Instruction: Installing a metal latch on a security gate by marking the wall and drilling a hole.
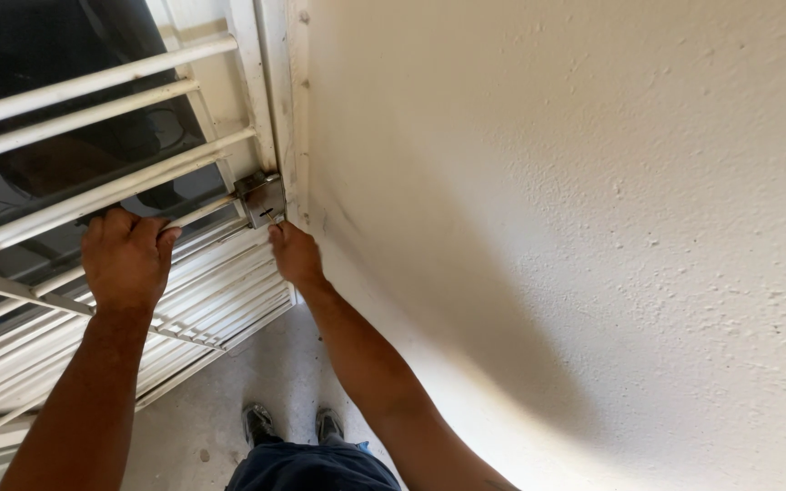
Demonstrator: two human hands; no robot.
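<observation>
Landmark: the small grey metal lock box [260,197], fixed at the edge of the white barred metal security gate [93,136], right where the gate meets its white painted frame post [270,82].

Right hand: there it is, the right hand [297,255], just below the lock box, fingertips up against the box's lower edge. The fingers are drawn together in a pinch on a small brass-coloured key [270,217] that sits at the face of the lock. How far in the key goes, cannot tell.

Left hand: the left hand [126,257] is off to the left of the lock box and a little lower, fingers curled over one of the gate's white horizontal bars [102,195], wrapped tight, thumb side toward the lock.

Gate: its bars run away leftward from the lock box, dark glass behind them; a denser set of slats lies below the lock.

Wall: a cream rough-textured plaster wall [575,227] fills everything to the right of the lock box, starting just past the frame post.

Below: well beneath the lock box, two dark shoes [291,425] on a pale speckled concrete floor [202,418], with dark blue trousers [311,465] at the bottom edge.
</observation>
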